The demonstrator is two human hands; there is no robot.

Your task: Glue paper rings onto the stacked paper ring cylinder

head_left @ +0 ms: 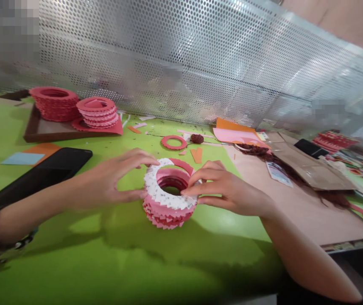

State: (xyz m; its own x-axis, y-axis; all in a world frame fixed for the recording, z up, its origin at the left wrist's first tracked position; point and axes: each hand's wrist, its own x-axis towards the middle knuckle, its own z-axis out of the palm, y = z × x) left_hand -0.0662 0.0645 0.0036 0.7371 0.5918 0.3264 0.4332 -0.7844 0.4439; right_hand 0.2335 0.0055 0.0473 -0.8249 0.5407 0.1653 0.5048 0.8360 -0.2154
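A ring-shaped stack of folded paper pieces (pixel 168 201), pink and red below with white pieces on top, stands on the green table (pixel 105 254) in the middle of the head view. My left hand (pixel 114 180) grips its left side between thumb and fingers. My right hand (pixel 219 186) pinches the ring's right rim, fingers pressed together on the white pieces.
A dark tray (pixel 38 131) at the back left carries red and pink paper rings (pixel 97 112). A black phone (pixel 41 171) lies to the left. A small red ring (pixel 173 142), paper scraps, brown cardboard (pixel 311 169) and a perforated metal screen (pixel 200 63) lie behind.
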